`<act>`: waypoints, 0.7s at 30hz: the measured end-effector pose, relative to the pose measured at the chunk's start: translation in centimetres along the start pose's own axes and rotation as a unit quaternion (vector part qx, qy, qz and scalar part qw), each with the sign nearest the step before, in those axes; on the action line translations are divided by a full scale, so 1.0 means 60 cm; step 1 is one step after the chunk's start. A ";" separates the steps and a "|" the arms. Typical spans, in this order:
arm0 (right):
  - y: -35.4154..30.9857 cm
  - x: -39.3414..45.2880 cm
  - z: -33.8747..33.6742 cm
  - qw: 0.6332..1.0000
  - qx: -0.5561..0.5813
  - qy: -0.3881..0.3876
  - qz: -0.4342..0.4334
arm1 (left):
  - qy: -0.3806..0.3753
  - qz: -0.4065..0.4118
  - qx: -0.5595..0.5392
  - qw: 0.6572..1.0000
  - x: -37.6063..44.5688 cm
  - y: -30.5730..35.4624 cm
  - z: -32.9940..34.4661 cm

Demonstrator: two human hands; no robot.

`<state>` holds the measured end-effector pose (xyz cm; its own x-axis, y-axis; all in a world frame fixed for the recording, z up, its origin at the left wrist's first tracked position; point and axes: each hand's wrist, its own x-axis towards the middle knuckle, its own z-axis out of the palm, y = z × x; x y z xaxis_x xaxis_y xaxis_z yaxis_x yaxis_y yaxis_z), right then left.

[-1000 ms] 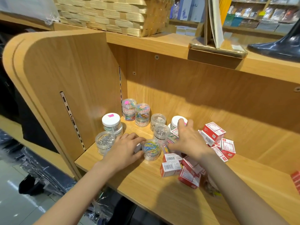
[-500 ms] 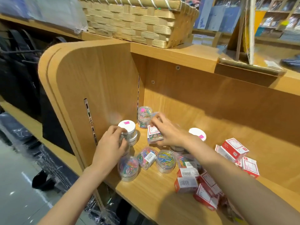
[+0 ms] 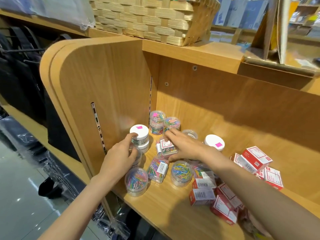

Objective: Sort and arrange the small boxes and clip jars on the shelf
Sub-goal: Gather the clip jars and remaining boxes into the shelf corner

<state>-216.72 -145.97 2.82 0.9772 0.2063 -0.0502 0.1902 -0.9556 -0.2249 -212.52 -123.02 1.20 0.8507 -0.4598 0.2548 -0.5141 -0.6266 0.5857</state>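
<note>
On the wooden shelf [image 3: 173, 210], the person works in the back left corner, where the clip jars are gathering. The left hand [image 3: 119, 158] curls around a clear jar [image 3: 137, 157] that is mostly hidden under the palm, while its fingertips [image 3: 133, 135] touch the white-lidded jar [image 3: 139, 135] stacked on another white-lidded one against the side panel [image 3: 103, 94]. The right hand [image 3: 183, 146] grips a small clear box of coloured clips [image 3: 167, 148], thumb below and fingers over the top, holding it just in front of 2 tall jars of coloured clips [image 3: 156, 122] standing in the corner.

Nearer the front edge stand 2 round jars of coloured clips [image 3: 136, 181], with a clear box lying tilted [image 3: 158, 169] between them. Another white-lidded jar with a pink sticker [image 3: 214, 142] sits behind the right forearm. The red and white boxes [image 3: 256, 158] lie in a loose heap to the right, some flat, some on edge, none yet lined up.

Sorting looks to be in its early part: jars are grouping on the left, boxes are still jumbled.

The risks lie in the crowding. The front round jar stands close to the shelf's edge, and a sweep of the left forearm could roll it off to the floor. Pressing sideways on the stacked white-lidded jars could topple the upper one into the corner jars. The right forearm passes just over the red heap, so dragging it back could scatter boxes further.
</note>
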 end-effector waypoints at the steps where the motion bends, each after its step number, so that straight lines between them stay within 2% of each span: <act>1: -0.001 0.000 0.002 1.000 -0.006 0.022 0.000 | -0.002 0.007 -0.009 1.000 -0.003 -0.002 0.003; 3: -0.004 0.001 0.007 0.999 -0.005 0.045 -0.006 | -0.007 0.018 -0.026 0.999 -0.007 -0.010 0.008; 5: -0.005 0.001 0.010 0.999 -0.003 0.032 -0.015 | -0.008 0.025 -0.031 0.999 -0.010 -0.017 0.010; 8: -0.007 -0.004 0.003 0.999 -0.052 0.005 -0.009 | 0.033 0.040 -0.026 0.998 -0.020 -0.025 0.007; 10: -0.016 -0.017 -0.008 0.997 -0.055 0.050 0.011 | 0.066 0.058 -0.024 0.996 -0.030 -0.028 0.003; 12: -0.046 -0.037 -0.015 0.992 -0.001 0.122 0.035 | 0.083 0.072 -0.023 0.994 -0.039 -0.030 0.001; 13: -0.064 -0.049 -0.013 0.990 0.019 0.130 0.045 | 0.083 0.077 -0.020 0.993 -0.042 -0.031 0.001; 16: -0.117 -0.076 0.017 0.996 -0.033 0.050 0.063 | 0.065 0.082 -0.005 0.995 -0.049 -0.036 0.007; 21: -0.138 -0.073 0.055 0.986 -0.119 0.036 0.113 | 0.048 0.087 0.010 0.995 -0.051 -0.045 0.008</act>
<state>-222.89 -138.28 1.67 0.9997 -0.0250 -0.0026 -0.0249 -0.9995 0.0194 -213.81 -120.22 -1.51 0.7549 -0.5008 0.4235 -0.6555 -0.5556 0.5115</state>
